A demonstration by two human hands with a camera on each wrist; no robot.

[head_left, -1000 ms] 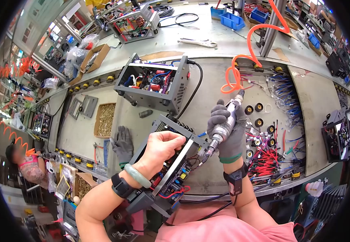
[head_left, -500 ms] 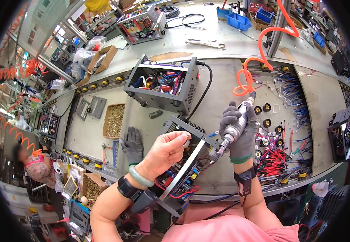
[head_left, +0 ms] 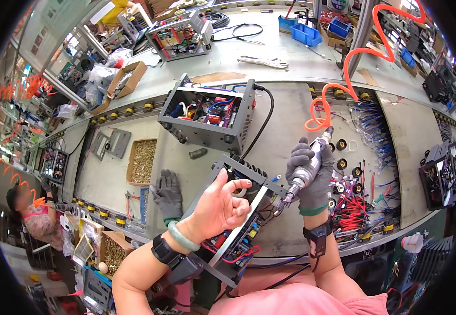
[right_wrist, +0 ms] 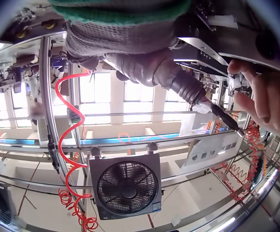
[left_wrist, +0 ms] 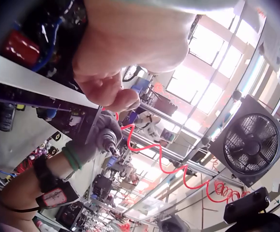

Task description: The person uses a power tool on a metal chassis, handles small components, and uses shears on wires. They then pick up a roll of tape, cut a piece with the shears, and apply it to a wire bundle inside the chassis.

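Note:
My bare left hand (head_left: 221,205), a bangle at its wrist, is held palm up over an open metal-cased electronic unit (head_left: 244,239). Its thumb stands apart from the index finger, and the other fingers are loosely curled; no object shows between thumb and index. My gloved right hand (head_left: 312,181) grips an air screwdriver (head_left: 304,173), its bit pointing down and left beside the unit's end panel. In the right wrist view the screwdriver's dark bit (right_wrist: 227,121) points toward the fingers of the left hand (right_wrist: 270,99).
Behind stands a second open unit (head_left: 207,113) with a black cable. An orange coiled hose (head_left: 322,113) runs to the screwdriver. To the left are a box of small fasteners (head_left: 143,161) and an empty grey glove (head_left: 166,194); red wires (head_left: 348,210) and round connectors lie right.
My left thumb and index finger have parted from a pinch, and the hand has turned palm up. The right hand keeps its grip on the screwdriver. The head view has shifted slightly.

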